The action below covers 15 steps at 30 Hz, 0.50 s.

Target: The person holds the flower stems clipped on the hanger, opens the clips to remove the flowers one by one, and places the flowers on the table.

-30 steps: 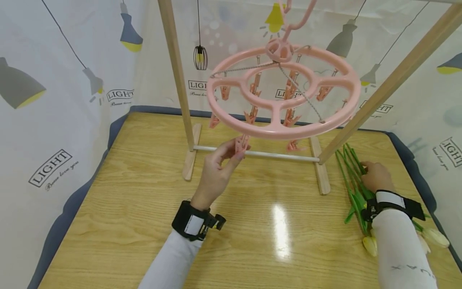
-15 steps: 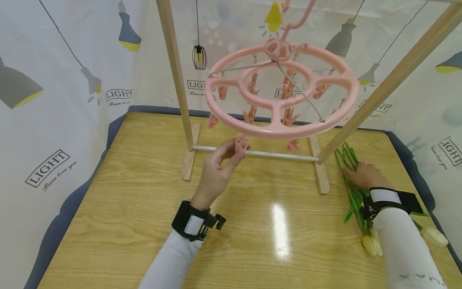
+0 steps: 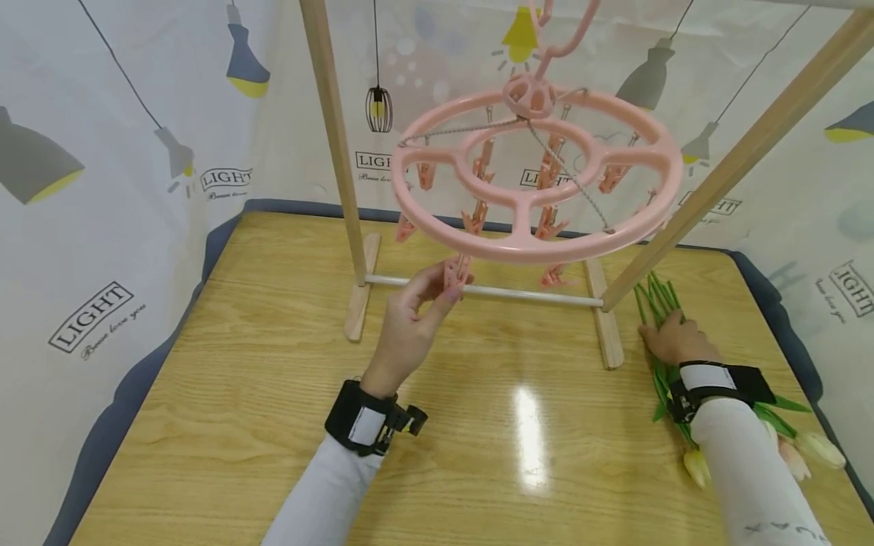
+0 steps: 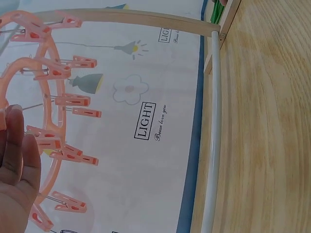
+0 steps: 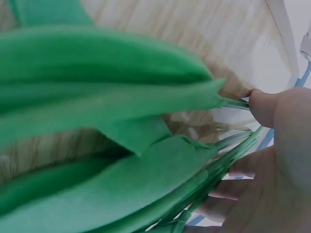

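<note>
My left hand [image 3: 407, 322] pinches a pink clothespin [image 3: 457, 273] between thumb and fingers. This clothespin hangs from the near rim of a round pink clip hanger [image 3: 522, 249]. Several other pink clothespins [image 4: 70, 100] dangle around it. At the right, my right hand [image 3: 677, 341] reaches over a bunch of artificial tulips [image 3: 658, 294] lying on the table. In the right wrist view, the thumb [image 5: 265, 108] is against one tulip stem [image 5: 233, 103], and the fingers curl by the other stems. Pale blossoms [image 3: 696, 466] point toward me, partly hidden under the right forearm.
The hanger hooks onto a wooden frame [image 3: 334, 136] with upright posts, flat feet [image 3: 608, 337] and a white crossbar [image 3: 505, 293] low over the wooden table [image 3: 478, 425]. A printed curtain [image 3: 136, 250] with a blue edge surrounds the table.
My right hand has shifted left across the tulip stems, its thumb coming to the left side of the bunch. The left hand stays on its clothespin.
</note>
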### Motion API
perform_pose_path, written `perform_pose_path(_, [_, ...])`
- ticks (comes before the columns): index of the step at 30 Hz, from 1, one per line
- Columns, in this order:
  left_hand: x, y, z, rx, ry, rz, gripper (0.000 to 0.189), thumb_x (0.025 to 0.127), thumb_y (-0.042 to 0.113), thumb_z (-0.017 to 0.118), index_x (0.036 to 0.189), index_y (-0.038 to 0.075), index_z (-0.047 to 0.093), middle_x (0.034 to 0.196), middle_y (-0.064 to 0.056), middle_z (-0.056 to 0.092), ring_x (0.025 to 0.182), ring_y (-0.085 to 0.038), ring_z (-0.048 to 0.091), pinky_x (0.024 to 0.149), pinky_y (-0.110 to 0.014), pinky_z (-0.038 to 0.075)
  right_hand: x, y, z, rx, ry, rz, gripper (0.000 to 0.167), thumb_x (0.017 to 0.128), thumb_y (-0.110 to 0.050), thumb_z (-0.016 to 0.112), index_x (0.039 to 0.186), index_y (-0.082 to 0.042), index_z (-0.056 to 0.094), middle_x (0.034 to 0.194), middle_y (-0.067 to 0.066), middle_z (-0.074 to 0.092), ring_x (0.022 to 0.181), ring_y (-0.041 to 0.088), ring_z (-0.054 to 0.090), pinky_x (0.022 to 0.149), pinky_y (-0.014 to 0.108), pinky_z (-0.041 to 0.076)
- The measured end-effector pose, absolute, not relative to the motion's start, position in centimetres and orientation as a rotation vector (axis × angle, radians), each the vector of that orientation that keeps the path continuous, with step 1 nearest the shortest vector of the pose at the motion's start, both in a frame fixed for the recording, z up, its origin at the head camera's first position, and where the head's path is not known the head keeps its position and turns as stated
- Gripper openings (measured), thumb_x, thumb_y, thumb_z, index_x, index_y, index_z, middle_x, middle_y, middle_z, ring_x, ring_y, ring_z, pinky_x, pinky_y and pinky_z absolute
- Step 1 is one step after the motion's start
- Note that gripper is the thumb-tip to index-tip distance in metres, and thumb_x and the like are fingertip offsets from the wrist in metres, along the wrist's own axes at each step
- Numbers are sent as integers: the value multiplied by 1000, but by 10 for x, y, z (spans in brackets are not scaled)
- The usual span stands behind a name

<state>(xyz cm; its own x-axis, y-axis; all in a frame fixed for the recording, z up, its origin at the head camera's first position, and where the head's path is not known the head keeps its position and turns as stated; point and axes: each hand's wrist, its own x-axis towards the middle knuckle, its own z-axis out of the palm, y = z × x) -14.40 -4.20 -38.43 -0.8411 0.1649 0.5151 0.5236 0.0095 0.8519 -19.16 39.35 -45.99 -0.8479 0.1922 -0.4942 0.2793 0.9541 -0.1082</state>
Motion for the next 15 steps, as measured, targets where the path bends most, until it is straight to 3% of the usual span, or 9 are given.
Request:
perform_pose_path(9, [-143,-42,-385,-705,-2027,-1922,31,101,12,56,128,-3,58,115,-20,70,97,-14,66,85,-25,56,-191,379,-463,480,2613,-262,81,105,-47,21,149,16,-5,148,49,0,134,67,12,103,81,27])
perform_pose_path(15, [-142,-42,-384,-709,-2030,-1926,32,102,15,55,128,-3,57,116,-20,69,98,-13,65,86,-26,56,-194,383,-462,461,2602,-294,79,105,-43,20,148,18,-5,145,51,4,132,68,15,105,77,29])
